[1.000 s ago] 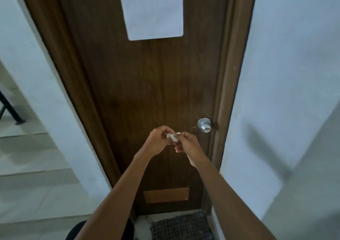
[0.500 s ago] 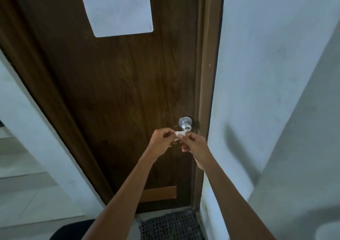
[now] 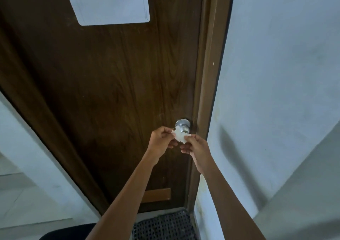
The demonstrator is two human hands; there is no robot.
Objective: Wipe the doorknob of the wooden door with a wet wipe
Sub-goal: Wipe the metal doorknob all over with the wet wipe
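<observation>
Head camera view, looking forward and down at a dark wooden door [image 3: 110,92] that fills the left and centre of the frame, with a pale wall [image 3: 276,74] across the right. A white sheet of paper [image 3: 110,0] hangs on the door at top centre, and a dark perforated mat [image 3: 165,225] lies at bottom centre. Two bare forearms rise from the bottom edge toward the middle. The left hand [image 3: 161,140] and right hand [image 3: 197,147] are close together just below centre, each pinching one side of a small white wet wipe [image 3: 179,135] held between them. The round silver doorknob [image 3: 182,124] sits by the door's right edge, just above the hands. The wipe's top edge overlaps its lower part, though contact cannot be confirmed. The wipe looks light, limp and damp, likely to bunch, so a fingertip pinch at its edges suits it, then cupping it round the knob. The knob looks hard, smooth and slick, and may turn under pressure
</observation>
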